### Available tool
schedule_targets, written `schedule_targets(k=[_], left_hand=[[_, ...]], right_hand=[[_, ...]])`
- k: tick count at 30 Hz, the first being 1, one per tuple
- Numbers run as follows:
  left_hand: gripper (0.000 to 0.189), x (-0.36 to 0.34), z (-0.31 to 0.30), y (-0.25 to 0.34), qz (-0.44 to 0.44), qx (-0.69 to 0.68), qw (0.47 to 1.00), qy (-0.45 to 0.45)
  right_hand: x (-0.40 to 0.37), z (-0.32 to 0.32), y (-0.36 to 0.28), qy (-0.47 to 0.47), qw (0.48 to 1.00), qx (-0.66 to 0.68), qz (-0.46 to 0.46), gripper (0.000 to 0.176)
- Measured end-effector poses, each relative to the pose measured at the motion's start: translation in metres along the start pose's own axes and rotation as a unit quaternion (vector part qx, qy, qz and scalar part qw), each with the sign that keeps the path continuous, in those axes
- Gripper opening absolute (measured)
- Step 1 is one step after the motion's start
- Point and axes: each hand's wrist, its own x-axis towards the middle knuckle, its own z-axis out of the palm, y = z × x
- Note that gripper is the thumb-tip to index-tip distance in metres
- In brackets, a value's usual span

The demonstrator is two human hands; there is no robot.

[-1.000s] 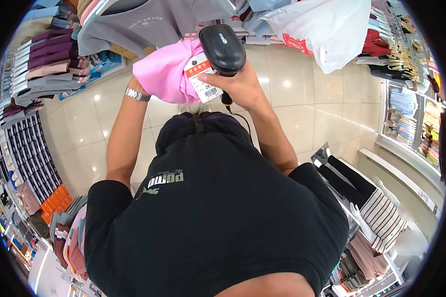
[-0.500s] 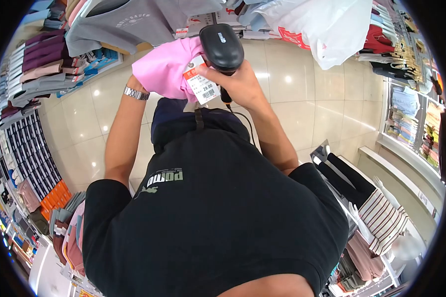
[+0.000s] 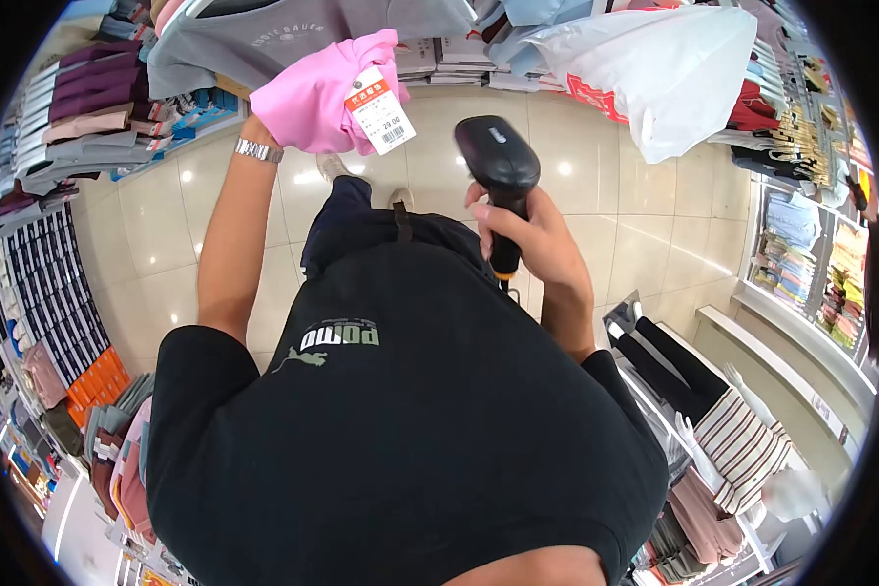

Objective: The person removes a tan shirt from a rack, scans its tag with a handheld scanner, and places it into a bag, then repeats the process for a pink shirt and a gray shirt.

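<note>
A pink garment (image 3: 313, 98) hangs bunched over my left hand (image 3: 256, 130), which holds it up; the cloth hides the fingers, and only a bit of skin shows above the silver watch (image 3: 259, 149). A white and orange price tag (image 3: 381, 115), reading 29.00, lies face up on the garment's right side. My right hand (image 3: 542, 239) is closed round the handle of a black barcode scanner (image 3: 498, 156), its head pointing up and to the left. Scanner and tag are apart.
Grey shirts (image 3: 264, 49) hang on a rack ahead. A white plastic bag (image 3: 654, 68) hangs at the upper right. Folded clothes (image 3: 93, 93) fill shelves on the left. A mannequin in a striped top (image 3: 742, 444) lies at the lower right. Tiled floor (image 3: 439, 127) shows between.
My right hand has drawn the scanner away from the tag, to the right and down, and its thumb has left the tag. The garment has shifted slightly up and left with my left hand.
</note>
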Motion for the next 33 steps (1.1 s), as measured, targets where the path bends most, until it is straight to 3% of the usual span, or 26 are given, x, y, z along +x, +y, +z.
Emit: schedule_targets(k=[3,7,12,17,20,33], left_hand=[[0.062,0.002,-0.004,0.003,0.011,0.002,1.000,-0.005],[0.065,0.001,-0.007,0.005,0.017,0.008,1.000,-0.009],[0.069,-0.002,-0.009,0.009,0.012,0.022,1.000,0.001],[0.065,-0.041,0.010,-0.014,-0.096,-0.083,0.990,0.064],[0.061,-0.091,0.048,-0.090,-0.190,-0.221,0.953,0.085],[0.057,-0.086,0.048,-0.071,-0.169,-0.220,0.957,0.081]], right_hand=[[-0.009,0.012,-0.017,-0.076,0.995,0.012,0.059,0.028],[-0.007,0.040,-0.027,-0.093,0.993,-0.054,0.053,0.033],[-0.001,0.053,-0.029,-0.111,0.991,-0.043,0.056,0.037],[-0.002,0.053,-0.026,-0.115,0.989,-0.058,0.073,0.037],[-0.005,0.053,-0.026,-0.122,0.989,-0.063,0.064,0.038],[-0.012,0.049,-0.018,-0.119,0.984,-0.121,0.061,0.045]])
